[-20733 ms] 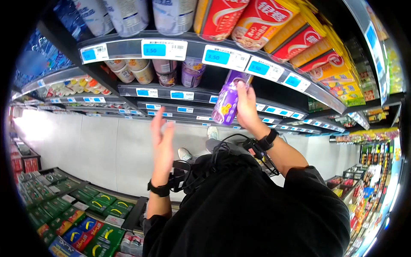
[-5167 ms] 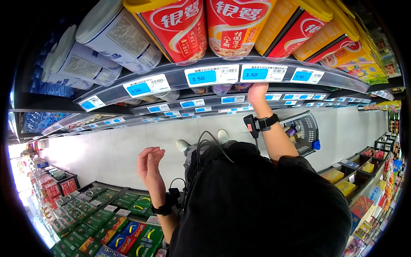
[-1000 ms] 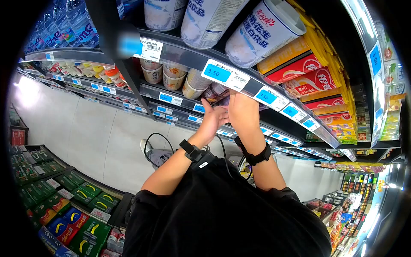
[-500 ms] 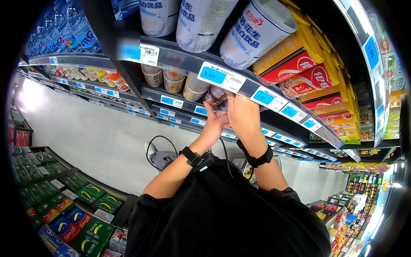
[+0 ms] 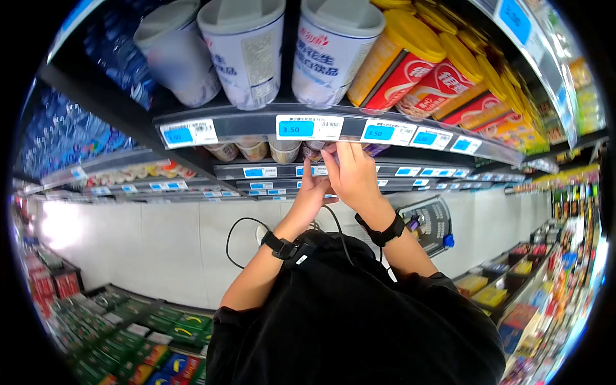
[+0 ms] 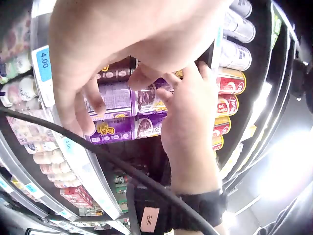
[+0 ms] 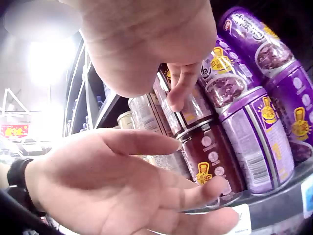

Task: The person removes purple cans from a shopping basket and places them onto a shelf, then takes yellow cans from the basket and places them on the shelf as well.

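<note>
My right hand point(image 5: 356, 176) reaches up under the shelf lip and grips an upper dark brown can point(image 7: 196, 108) with bent fingers, partly hidden by the hand in the right wrist view. Beneath it stands a lower dark brown can point(image 7: 222, 156). My left hand point(image 5: 310, 197) is right beside the right one, palm turned up, thumb and fingers spread, fingertips close to the lower brown can. Purple cans point(image 7: 257, 142) stand stacked two high to the right of the brown ones. In the left wrist view, the left hand point(image 6: 132, 34) covers much of the brown stack.
Large white-and-blue containers point(image 5: 333, 64) and yellow-lidded red ones point(image 5: 394, 64) fill the shelf above. Its lip carries price tags point(image 5: 308, 127). A grey shopping basket point(image 5: 433, 218) stands on the floor at right. Green boxes point(image 5: 109, 321) are behind. A black cable point(image 6: 112, 156) crosses the left wrist view.
Long before, the right hand held a purple can; later it reached under the shelf alone. The left hand has since joined it. Over the last second the head view has turned; both hands stay together.
</note>
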A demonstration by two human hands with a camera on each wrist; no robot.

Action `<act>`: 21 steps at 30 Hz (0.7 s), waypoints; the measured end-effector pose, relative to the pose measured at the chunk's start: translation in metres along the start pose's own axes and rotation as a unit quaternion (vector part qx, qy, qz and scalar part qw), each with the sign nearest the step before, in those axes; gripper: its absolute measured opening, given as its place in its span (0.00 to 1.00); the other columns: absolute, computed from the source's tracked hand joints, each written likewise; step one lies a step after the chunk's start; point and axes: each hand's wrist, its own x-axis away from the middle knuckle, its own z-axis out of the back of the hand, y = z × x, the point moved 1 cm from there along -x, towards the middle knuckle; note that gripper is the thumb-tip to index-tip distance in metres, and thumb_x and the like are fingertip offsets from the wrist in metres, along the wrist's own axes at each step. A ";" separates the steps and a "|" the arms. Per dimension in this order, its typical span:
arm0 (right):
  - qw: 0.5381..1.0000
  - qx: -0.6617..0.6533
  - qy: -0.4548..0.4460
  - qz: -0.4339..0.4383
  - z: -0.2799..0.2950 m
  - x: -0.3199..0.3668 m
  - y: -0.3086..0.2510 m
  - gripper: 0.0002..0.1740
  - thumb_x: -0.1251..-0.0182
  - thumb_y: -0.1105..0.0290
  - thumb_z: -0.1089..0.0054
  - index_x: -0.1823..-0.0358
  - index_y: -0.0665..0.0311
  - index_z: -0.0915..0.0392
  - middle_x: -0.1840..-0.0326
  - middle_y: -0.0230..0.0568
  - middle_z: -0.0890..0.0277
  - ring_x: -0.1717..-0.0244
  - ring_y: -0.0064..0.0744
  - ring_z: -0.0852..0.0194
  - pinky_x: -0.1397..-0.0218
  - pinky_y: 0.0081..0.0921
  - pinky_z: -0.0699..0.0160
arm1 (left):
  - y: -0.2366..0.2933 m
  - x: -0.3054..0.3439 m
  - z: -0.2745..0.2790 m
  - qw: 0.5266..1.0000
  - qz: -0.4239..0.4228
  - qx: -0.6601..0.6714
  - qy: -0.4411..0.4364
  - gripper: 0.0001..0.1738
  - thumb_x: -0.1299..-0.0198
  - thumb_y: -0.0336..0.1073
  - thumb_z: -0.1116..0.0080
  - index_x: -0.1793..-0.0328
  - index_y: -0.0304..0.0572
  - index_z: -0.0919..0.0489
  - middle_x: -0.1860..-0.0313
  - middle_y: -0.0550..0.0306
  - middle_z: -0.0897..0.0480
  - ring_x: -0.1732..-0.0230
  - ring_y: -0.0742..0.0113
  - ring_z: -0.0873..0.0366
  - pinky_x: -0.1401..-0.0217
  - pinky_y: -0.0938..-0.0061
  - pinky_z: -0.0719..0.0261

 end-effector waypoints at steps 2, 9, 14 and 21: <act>1.000 0.009 0.002 -0.007 0.000 0.010 -0.003 0.21 0.40 0.70 0.38 0.47 0.70 0.29 0.51 0.52 0.27 0.66 0.48 0.21 0.70 0.34 0.20 | 0.004 0.000 0.012 0.999 0.027 0.001 -0.019 0.41 0.32 0.35 0.55 0.21 0.41 0.65 0.44 0.48 0.26 0.46 0.59 0.23 0.44 0.59 0.22; 0.997 0.007 0.055 -0.049 0.015 0.030 -0.036 0.24 0.40 0.72 0.40 0.42 0.66 0.29 0.40 0.46 0.29 0.63 0.43 0.19 0.70 0.29 0.21 | 0.028 0.010 0.047 0.994 0.052 -0.001 -0.098 0.30 0.31 0.35 0.58 0.24 0.42 0.49 0.47 0.47 0.24 0.49 0.56 0.22 0.44 0.57 0.23; 0.976 -0.049 0.080 -0.196 0.019 0.073 -0.049 0.18 0.40 0.77 0.40 0.48 0.61 0.25 0.65 0.39 0.20 0.72 0.36 0.21 0.72 0.28 0.24 | 0.036 0.008 0.077 0.988 0.092 -0.038 -0.115 0.19 0.31 0.36 0.57 0.36 0.39 0.34 0.52 0.48 0.24 0.50 0.55 0.22 0.45 0.60 0.22; 0.936 -0.019 0.124 -0.327 0.040 0.160 -0.061 0.11 0.37 0.77 0.43 0.54 0.63 0.23 0.69 0.42 0.20 0.74 0.35 0.20 0.74 0.28 0.25 | 0.036 0.003 0.070 0.971 0.076 -0.083 -0.210 0.18 0.30 0.36 0.57 0.41 0.31 0.29 0.49 0.48 0.23 0.49 0.56 0.22 0.44 0.63 0.22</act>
